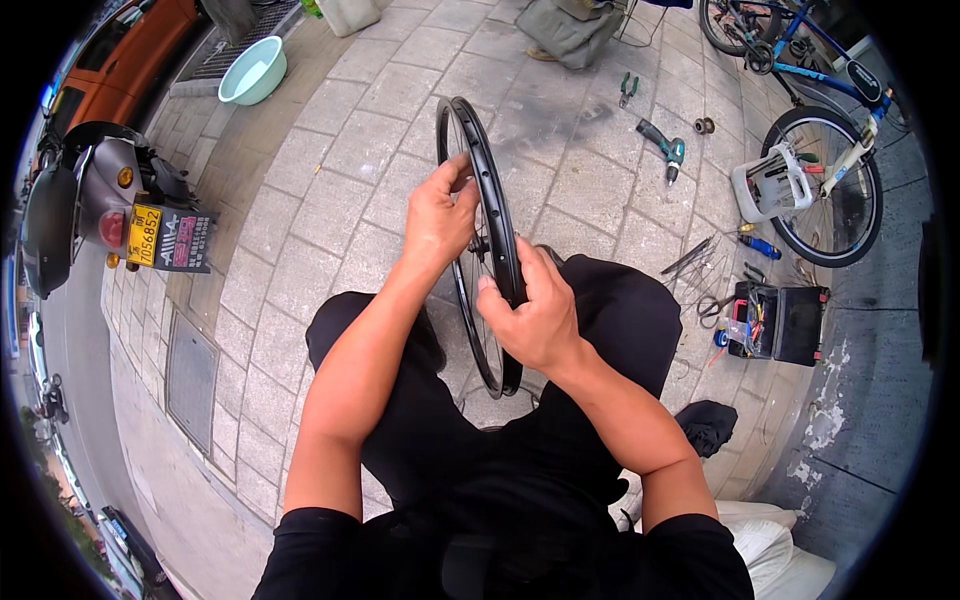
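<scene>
A black bicycle wheel [490,183] without a tyre stands upright between my knees, its rim edge turned toward me. Spokes and a dark hub [480,246] show inside the rim. On the upper left part, my left hand [440,215] is closed with bent fingers at the rim and the spokes beside it. Lower down, my right hand [535,312] grips the rim from the right, thumb on the near side and fingers along the far side. Some fingertips of both hands are hidden by the wheel.
Right of me lie a cordless drill [668,150], pliers [628,90], scissors [711,308] and an open toolbox [800,325]. A blue bicycle [815,68] stands beyond a cut-open white jug [765,190]. Far left are a parked scooter [108,195] and a pale green basin [253,72].
</scene>
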`<state>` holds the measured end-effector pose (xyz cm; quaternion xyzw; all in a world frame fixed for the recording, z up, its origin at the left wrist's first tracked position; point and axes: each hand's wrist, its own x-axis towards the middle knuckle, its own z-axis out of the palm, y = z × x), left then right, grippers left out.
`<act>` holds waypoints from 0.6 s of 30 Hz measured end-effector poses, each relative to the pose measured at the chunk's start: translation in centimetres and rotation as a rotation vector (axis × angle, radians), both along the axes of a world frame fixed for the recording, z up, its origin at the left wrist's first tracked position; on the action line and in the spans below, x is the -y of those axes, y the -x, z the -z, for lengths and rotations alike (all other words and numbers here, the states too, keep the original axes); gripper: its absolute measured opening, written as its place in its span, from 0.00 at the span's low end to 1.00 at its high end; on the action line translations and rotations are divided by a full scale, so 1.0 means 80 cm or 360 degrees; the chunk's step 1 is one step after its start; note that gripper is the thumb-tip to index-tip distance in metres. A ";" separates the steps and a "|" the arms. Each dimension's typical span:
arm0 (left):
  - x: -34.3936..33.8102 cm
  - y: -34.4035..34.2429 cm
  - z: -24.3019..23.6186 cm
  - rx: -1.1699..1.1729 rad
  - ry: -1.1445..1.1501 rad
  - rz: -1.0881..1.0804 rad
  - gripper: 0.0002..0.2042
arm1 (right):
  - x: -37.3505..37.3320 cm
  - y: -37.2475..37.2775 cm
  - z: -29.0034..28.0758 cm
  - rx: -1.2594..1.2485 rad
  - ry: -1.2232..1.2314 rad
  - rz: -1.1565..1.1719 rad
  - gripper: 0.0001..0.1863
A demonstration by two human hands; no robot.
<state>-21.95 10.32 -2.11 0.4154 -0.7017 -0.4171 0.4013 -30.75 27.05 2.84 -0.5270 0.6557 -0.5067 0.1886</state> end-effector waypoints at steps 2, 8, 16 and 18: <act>0.004 0.000 0.000 0.0003 -0.0059 -0.0041 0.14 | 0.002 -0.002 0.002 -0.0013 0.0034 -0.0004 0.29; 0.005 -0.004 -0.016 0.0348 0.0368 -0.0118 0.13 | 0.004 -0.005 0.009 -0.0002 0.0068 0.0019 0.29; 0.010 -0.002 -0.002 0.0269 0.0568 -0.0078 0.12 | 0.007 -0.002 0.011 0.0002 0.0145 0.0058 0.28; 0.011 -0.002 0.001 0.0271 0.0537 -0.0095 0.12 | 0.009 0.000 0.014 -0.0027 0.0174 0.0042 0.28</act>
